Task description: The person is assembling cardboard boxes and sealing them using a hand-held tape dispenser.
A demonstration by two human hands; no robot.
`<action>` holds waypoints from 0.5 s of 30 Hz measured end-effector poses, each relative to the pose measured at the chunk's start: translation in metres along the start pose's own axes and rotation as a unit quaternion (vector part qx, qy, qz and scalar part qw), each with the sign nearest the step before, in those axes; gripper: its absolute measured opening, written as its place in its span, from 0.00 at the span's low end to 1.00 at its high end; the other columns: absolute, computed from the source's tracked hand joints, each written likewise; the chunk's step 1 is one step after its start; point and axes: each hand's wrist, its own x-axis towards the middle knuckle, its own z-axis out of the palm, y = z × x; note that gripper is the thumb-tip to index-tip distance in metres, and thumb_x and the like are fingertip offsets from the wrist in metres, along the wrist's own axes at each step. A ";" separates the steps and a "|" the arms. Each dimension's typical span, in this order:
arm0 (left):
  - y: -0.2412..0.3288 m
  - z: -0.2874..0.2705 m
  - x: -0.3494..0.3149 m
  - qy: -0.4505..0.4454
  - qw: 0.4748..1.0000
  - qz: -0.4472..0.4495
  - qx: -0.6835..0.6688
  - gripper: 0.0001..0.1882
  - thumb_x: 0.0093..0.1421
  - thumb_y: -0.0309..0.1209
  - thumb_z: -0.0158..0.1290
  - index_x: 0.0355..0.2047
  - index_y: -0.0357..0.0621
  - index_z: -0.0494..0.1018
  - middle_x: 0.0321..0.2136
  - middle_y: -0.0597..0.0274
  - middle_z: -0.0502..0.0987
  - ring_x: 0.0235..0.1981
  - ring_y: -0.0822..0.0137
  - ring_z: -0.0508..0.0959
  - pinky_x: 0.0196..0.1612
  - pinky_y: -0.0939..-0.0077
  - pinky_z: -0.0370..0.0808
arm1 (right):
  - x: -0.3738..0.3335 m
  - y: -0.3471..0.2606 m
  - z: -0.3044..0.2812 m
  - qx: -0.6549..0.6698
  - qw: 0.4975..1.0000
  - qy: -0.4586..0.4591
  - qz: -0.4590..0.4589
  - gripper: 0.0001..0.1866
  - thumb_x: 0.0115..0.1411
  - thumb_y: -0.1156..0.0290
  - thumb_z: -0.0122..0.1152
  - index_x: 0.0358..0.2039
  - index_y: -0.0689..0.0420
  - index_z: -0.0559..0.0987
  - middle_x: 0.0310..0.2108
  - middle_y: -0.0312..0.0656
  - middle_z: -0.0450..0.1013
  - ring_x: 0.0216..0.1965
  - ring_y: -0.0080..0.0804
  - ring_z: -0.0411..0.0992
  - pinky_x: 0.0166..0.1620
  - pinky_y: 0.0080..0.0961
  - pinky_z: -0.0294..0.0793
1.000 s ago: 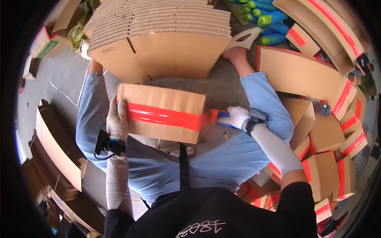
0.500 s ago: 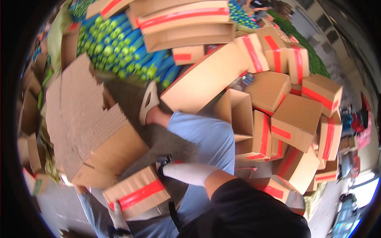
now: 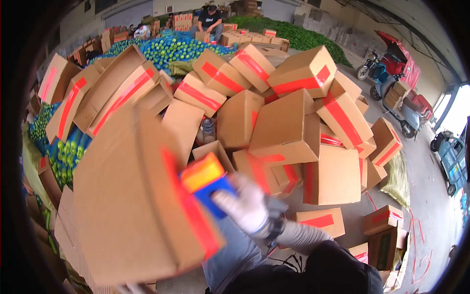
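A large cardboard box (image 3: 122, 196) with red tape along its right edge is tilted close in front of me, blurred by motion. My right hand (image 3: 248, 206), in a whitish glove, is closed around a blue block-shaped thing with an orange-yellow top (image 3: 208, 182). That thing is right against or just in front of the taped edge; I cannot tell whether they touch. Only a blurred sliver of my left hand (image 3: 134, 289) shows at the box's lower edge, its fingers hidden.
Taped cardboard boxes (image 3: 284, 127) lie heaped ahead and to the right. Green produce in blue netting (image 3: 169, 46) is piled behind and at left. A person (image 3: 210, 24) sits at the back near a green heap (image 3: 293, 36). Scooters (image 3: 399, 108) stand far right.
The view has swung up from the floor and my legs to the box heap and hall. A taped box now stands large and close. The blue and orange-yellow thing has come into sight in my right hand.
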 end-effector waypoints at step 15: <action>-0.132 0.160 0.069 -0.257 0.938 0.193 0.130 0.22 0.54 0.21 0.60 0.51 0.36 0.75 0.52 0.49 0.77 0.56 0.56 0.75 0.60 0.65 0.69 | -0.059 0.046 -0.222 0.033 0.974 0.218 -0.054 0.22 0.70 0.57 0.52 0.54 0.64 0.73 0.42 0.35 0.75 0.39 0.18 0.71 0.43 0.20 0.72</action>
